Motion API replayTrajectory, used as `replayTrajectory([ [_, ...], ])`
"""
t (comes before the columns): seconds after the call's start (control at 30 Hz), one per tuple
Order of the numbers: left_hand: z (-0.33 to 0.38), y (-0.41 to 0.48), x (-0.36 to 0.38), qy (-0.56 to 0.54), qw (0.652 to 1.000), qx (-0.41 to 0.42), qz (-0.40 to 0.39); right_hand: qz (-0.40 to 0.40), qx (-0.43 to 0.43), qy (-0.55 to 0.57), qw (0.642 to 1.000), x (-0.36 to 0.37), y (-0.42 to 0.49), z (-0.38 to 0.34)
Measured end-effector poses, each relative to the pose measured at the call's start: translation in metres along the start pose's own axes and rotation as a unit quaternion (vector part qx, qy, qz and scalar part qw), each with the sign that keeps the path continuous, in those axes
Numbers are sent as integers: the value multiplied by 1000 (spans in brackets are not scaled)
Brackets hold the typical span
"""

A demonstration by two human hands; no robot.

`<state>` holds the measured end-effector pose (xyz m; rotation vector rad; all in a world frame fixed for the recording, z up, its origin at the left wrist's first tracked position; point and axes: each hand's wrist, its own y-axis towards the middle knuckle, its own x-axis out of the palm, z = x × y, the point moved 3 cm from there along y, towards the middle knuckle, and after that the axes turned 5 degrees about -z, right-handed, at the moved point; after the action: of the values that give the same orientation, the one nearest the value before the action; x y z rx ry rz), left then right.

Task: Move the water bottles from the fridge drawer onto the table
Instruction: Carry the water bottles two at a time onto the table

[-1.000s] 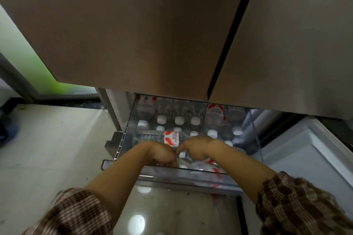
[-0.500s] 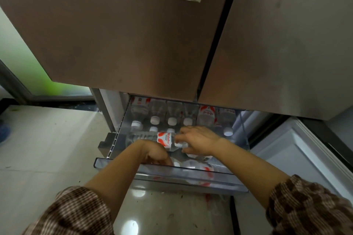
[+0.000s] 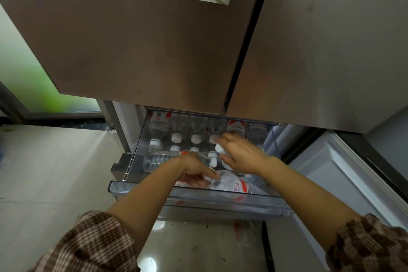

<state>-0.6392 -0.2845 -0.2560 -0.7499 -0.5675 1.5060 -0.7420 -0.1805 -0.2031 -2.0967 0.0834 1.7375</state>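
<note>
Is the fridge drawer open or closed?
Open. The fridge drawer sticks out past the doors, with water bottles showing inside.

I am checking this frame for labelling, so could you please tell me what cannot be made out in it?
Head view only:
- Table: outside the frame.
- Back-row bottles: partly hidden by the fridge doors.
- Left hand: its own back hides whether the fingers grip the lying bottle.
- Right hand: blurred, so any grip on a bottle is unclear.
- Label text: too small and blurred.
</note>
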Motion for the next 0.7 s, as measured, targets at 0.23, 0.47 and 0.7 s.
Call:
replayTrajectory([
  [0.23,11,-8,20,67,991,68,96,10,60,-114,992,-15,-22,2],
  [0.47,28,-30,32,118,956,187,191,26,147,49,988,-24,-42,23],
  [0.7,50,-86,25,218,883,284,303,157,178,168,957,-35,-68,8],
])
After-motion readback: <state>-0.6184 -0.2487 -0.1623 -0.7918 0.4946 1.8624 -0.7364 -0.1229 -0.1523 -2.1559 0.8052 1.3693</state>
